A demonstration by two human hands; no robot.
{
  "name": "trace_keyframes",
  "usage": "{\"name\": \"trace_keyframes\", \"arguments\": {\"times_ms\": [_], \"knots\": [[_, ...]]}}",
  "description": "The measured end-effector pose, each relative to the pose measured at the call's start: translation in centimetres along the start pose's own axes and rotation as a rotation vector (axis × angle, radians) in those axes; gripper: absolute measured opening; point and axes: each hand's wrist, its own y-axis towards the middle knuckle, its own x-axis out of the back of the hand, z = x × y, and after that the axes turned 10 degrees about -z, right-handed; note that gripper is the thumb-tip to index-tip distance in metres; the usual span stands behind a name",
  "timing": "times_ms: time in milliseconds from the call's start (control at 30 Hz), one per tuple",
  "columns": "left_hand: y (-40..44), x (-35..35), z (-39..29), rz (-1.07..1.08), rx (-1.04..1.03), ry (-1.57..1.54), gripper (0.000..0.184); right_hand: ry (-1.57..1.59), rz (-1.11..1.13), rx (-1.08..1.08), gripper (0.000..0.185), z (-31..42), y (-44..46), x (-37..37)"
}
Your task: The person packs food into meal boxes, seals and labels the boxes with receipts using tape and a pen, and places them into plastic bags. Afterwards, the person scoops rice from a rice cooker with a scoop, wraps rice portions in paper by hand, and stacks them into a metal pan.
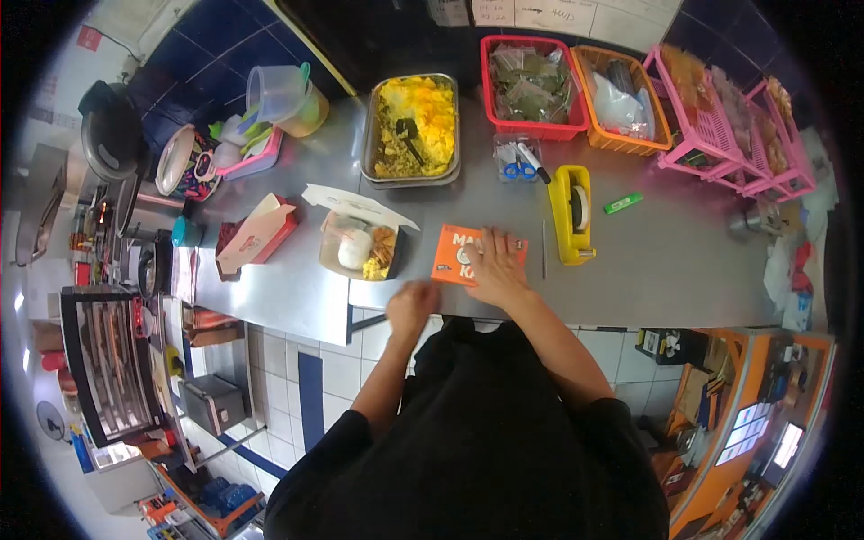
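An orange box with white lettering (447, 255) lies closed on the steel table. My right hand (495, 270) rests flat on its top with the fingers stretched out. Just left of the box's near corner, my left hand (413, 309) is curled closed at the table edge; whatever its fingers may hold is hidden. Further left stands an open food box (340, 263) with white rice, yellow egg and browned pieces inside. A yellow tape dispenser (565, 216) stands to the right of the orange box, with a thin metal rod (544, 249) between them.
A metal tray of yellow rice (416, 126) with a dark spoon stands behind. Scissors (519, 170), a marker (533, 162) and a green packet (623, 202) lie nearby. Red (535, 130), orange (661, 144) and pink baskets (711, 157) line the back right. Another box (257, 238) sits left.
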Motion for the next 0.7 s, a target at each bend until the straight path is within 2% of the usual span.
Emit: {"name": "trace_keyframes", "arguments": {"times_ms": [33, 67, 133, 200, 233, 300, 333, 400, 467, 500, 567, 700], "knots": [[1.0, 1.6, 2.1, -0.107, 0.117, -0.018, 0.015, 0.019, -0.005, -0.03, 0.08, 0.2, 0.0, 0.0], [2.6, 4.0, 3.4, -0.325, 0.097, -0.033, 0.013, 0.044, -0.013, -0.049, 0.076, 0.6, 0.2, -0.1], [6.3, 6.3, 8.4, -0.578, 0.272, -0.017, 0.017, 0.117, -0.021, -0.13, 0.077, 1.1, -0.8, 1.9], [10.2, 6.2, 14.8, -0.644, 0.268, -0.087, 0.032, 0.157, 0.071, -0.209, 0.082, 2.2, -2.1, 6.9], [11.7, 5.5, 17.6, -0.648, 0.277, -0.115, 0.039, 0.284, 0.037, -0.195, 0.082, 1.2, -3.7, 7.7], [13.6, 6.4, 19.2, -0.132, 0.555, -0.455, 0.059, 0.689, 0.01, -0.346, 0.081, -1.6, -8.4, 8.9], [13.1, 5.6, 19.5, -0.145, 0.574, -0.469, 0.059, 0.965, 0.012, -0.514, 0.081, -2.8, -10.9, 9.7], [13.0, 3.4, 19.8, -0.05, 0.563, -0.426, 0.07, 0.969, -0.115, -0.706, 0.085, -5.5, -14.9, 12.0], [11.9, 3.6, 16.1, -0.015, 0.544, -0.342, 0.072, 0.617, -0.141, -0.788, 0.088, -9.5, -17.8, 14.4], [10.9, 2.9, 14.7, -0.045, 0.58, -0.329, 0.072, 0.609, -0.146, -0.795, 0.088, -10.6, -17.9, 14.8], [9.0, 2.1, 11.4, -0.05, 0.609, -0.32, 0.071, -0.241, -0.184, -0.971, 0.086, -12.5, -18.2, 15.3], [6.3, 0.2, 5.2, -0.131, 0.556, -0.31, 0.066, -0.512, -0.226, -1.004, 0.087, -18.9, -18.5, 8.9]]}}
